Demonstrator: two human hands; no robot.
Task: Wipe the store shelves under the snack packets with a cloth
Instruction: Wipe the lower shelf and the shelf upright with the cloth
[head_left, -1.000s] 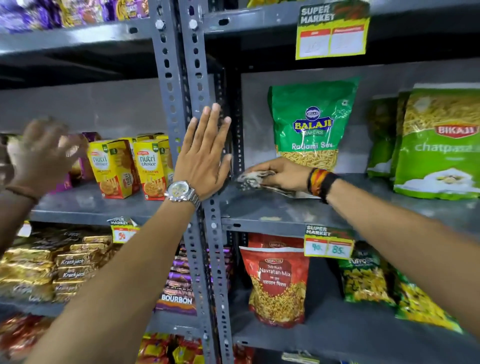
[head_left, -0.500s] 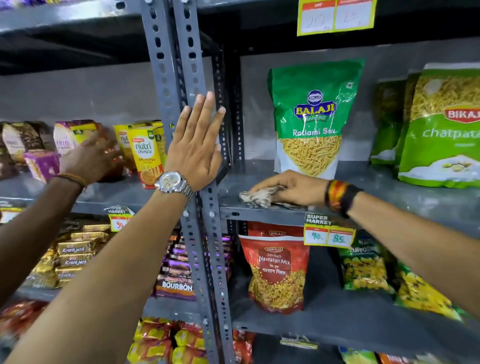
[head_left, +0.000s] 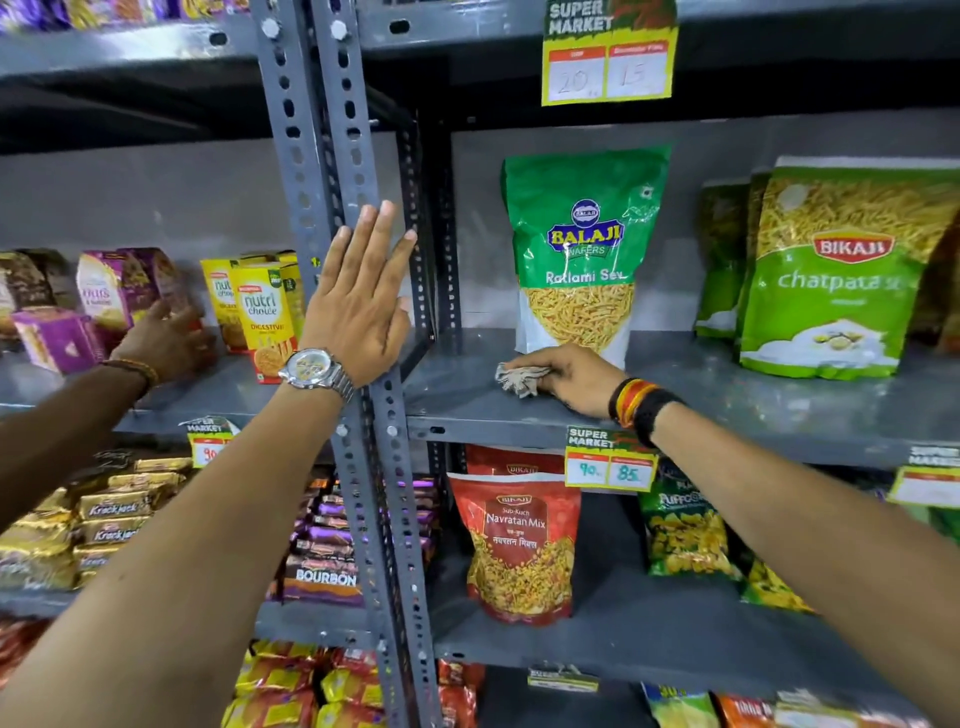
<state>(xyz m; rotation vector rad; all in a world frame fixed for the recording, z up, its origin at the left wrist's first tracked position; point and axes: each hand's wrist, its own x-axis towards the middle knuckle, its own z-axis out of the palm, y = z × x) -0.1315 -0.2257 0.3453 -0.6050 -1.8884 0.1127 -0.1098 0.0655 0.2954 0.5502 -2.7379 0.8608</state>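
My right hand (head_left: 574, 376) presses a crumpled grey cloth (head_left: 521, 378) onto the grey metal shelf (head_left: 727, 410), just in front of the green Balaji Ratlami Sev packet (head_left: 579, 249). My left hand (head_left: 358, 306), with a wristwatch, lies flat with fingers spread against the perforated upright post (head_left: 311, 171) and holds nothing. Green Bikaji Chatpata packets (head_left: 831, 270) stand further right on the same shelf.
Another person's hand (head_left: 166, 340) reaches among the biscuit boxes (head_left: 262, 312) on the left shelf. A red Navratan Mix packet (head_left: 522, 540) and green packets (head_left: 685, 530) stand on the shelf below. Price tags (head_left: 610, 465) hang on the shelf edges. Biscuit stacks (head_left: 104, 519) fill the lower left.
My right hand has slid the cloth a little rightward and back toward the Balaji packet. The other person's hand moved in among the biscuit boxes. My left hand stays on the post.
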